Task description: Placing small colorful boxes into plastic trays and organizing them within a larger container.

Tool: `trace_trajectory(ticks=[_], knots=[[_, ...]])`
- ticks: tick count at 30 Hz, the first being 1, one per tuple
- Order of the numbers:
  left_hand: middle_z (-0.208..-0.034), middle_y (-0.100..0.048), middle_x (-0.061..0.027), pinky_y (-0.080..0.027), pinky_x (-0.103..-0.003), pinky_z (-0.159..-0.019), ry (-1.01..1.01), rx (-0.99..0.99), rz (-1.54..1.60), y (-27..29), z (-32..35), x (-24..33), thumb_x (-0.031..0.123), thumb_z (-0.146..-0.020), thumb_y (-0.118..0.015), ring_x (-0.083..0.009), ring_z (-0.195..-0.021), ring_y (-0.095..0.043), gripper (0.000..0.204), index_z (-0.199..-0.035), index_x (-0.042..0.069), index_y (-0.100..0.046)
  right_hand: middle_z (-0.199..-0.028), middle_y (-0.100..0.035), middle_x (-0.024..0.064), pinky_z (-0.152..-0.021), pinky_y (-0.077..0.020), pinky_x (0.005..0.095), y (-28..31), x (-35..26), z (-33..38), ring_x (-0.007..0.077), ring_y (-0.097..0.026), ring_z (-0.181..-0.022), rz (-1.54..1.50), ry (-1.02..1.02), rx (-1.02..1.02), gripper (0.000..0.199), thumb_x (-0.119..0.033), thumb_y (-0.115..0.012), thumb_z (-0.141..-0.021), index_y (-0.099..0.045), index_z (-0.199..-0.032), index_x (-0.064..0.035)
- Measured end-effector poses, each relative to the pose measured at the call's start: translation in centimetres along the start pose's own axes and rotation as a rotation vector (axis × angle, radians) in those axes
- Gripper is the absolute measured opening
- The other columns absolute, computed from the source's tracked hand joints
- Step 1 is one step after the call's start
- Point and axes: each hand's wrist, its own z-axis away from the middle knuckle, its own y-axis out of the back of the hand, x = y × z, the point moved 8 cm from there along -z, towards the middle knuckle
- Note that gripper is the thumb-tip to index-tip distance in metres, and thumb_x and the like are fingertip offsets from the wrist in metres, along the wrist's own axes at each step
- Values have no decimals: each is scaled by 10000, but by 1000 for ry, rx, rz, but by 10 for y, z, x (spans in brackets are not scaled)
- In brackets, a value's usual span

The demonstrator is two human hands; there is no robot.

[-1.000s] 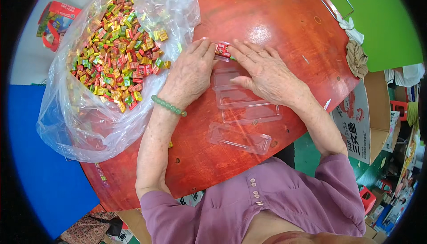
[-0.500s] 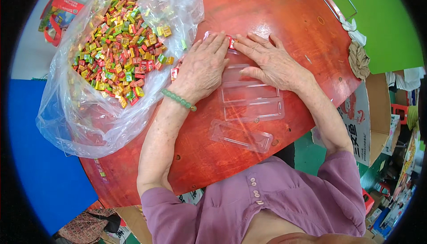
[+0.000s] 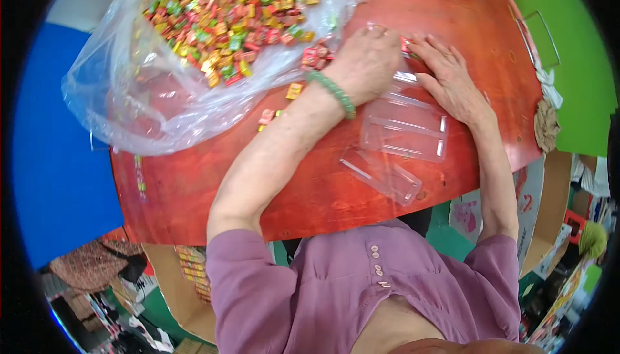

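Observation:
My left hand point(image 3: 369, 64), a green bead bracelet on its wrist, is bent over the far end of a row of clear plastic trays point(image 3: 405, 135). Motion blurs its fingers, and I cannot make out anything in them. Opposite it, my right hand point(image 3: 452, 84) has its fingers stretched out and its thumb apart. Its fingertips are beside a small red wrapped sweet point(image 3: 405, 46), mostly hidden between the hands. Several red wrapped sweets point(image 3: 315, 55) lie just left of my left hand. A separate clear tray point(image 3: 382, 176) lies askew nearer me.
A large clear plastic bag point(image 3: 139, 118) spreads over the table's left, heaped with red, yellow and green wrapped sweets point(image 3: 226, 24). Loose sweets point(image 3: 267, 117) lie beside my left forearm. Crumpled brown paper point(image 3: 547, 128) and a metal handle point(image 3: 544, 34) are at the table's right edge.
The whole view has shifted, with the table and trays now further right. My left hand has gone from lying flat to bent and blurred. Loose sweets now show beside my left forearm.

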Motion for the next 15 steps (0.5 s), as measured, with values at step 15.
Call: trace_trajectory(ticks=[15], knots=[[-1118, -582, -217, -476, -437, -920, 197, 229, 110, 93, 102, -25, -52, -787, -550, -379, -1043, -568, 339, -1123, -51, -591, -1233, -631, 156, -998, -434, 418, 26, -71, -32, 334, -570, -1172, -62, 144, 121, 292, -131, -618, -926, -631, -1208, -58]])
